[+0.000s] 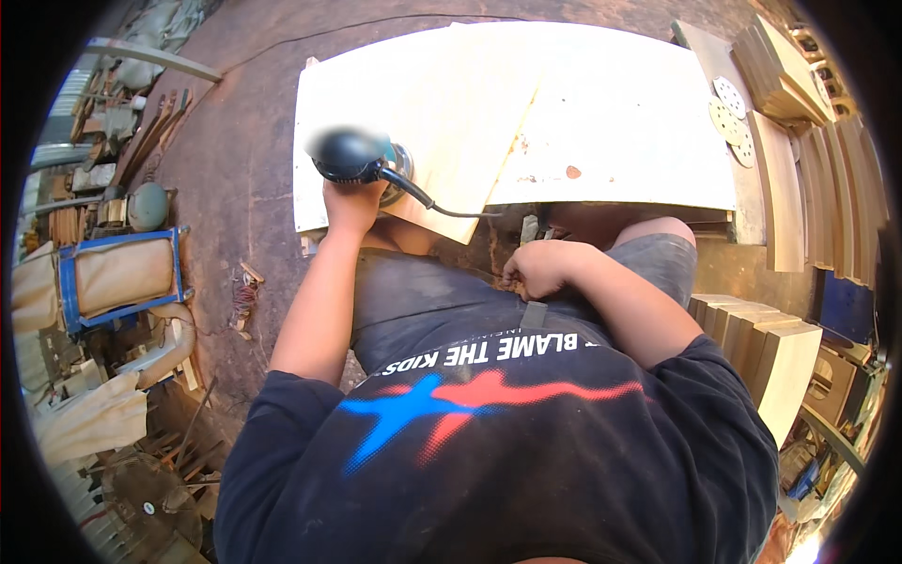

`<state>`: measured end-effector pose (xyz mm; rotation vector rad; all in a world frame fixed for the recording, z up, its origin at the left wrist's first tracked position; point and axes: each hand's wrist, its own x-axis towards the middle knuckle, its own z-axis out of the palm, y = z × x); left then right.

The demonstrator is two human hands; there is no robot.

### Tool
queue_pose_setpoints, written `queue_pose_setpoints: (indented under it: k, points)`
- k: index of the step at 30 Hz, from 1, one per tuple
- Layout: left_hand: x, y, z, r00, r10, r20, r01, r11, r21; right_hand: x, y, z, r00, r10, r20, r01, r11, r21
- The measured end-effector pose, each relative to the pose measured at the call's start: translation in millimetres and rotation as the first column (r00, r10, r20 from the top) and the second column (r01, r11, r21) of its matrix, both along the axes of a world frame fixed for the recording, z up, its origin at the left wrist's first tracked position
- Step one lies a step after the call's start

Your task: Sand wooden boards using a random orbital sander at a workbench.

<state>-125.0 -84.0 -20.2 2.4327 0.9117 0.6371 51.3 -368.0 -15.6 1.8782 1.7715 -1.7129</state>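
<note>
My left hand (354, 202) grips a dark, corded sander (349, 156) from its near side. The sander is over the left part of a pale wooden board (451, 169), its round pad side turned to the right; contact with the board is hard to tell. Its black cord (412, 190) runs right, past the board's near end. The board lies slantwise on a white worktop (599, 120), jutting over the near edge. Above my lap, my right hand (546, 269) has its fingers curled beside a grey strap (534, 315); whatever may be inside them is hidden.
Perforated sanding discs (726, 121) lie right of the worktop. Stacked wooden boards (779, 77) stand beyond them, with more wooden blocks (768, 352) near my right elbow. At left are a blue-framed machine (123, 278), a tangled cord (244, 299) and a round fan (151, 500).
</note>
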Motion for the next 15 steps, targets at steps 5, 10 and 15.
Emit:
queue_pose_setpoints:
  k: [5, 10, 15]
  points:
    - [-9, 8, -10, 0.999, -0.005, 0.039, 0.007, 0.999, -0.048, 20, -20, -17, 0.994, 0.113, 0.012, -0.113, 0.993, -0.019]
    - [0, 11, 0, 0.993, 0.031, 0.116, -0.019, 0.995, -0.101, 34, -26, -24, 0.983, -0.011, -0.182, -0.012, 0.992, -0.122]
    - [-10, -2, 5, 0.997, 0.047, 0.053, -0.037, 0.985, -0.167, 26, -19, -32, 0.973, -0.027, -0.231, -0.005, 0.991, -0.135]
